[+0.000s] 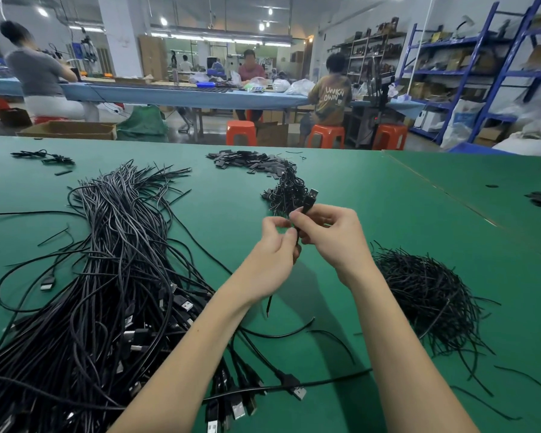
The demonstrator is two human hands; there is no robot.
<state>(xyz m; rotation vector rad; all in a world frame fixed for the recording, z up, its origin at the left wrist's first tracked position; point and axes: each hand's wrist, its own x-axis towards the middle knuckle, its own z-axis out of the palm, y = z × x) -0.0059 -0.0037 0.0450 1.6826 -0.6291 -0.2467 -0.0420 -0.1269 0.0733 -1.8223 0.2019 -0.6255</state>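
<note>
Black cable (309, 200): right hand (331, 235) is gripping it, left hand (272, 260) is pinching it.
Remaining: cable pile (113, 260) is waiting, seemingly most of the job.

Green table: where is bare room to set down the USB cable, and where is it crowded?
Bare green table lies right of the bundled cables and beyond the right hand; also a strip between the cable heap and the left hand. Crowded: the cable heap on the left, the loose-tie pile beside the right forearm.
</note>
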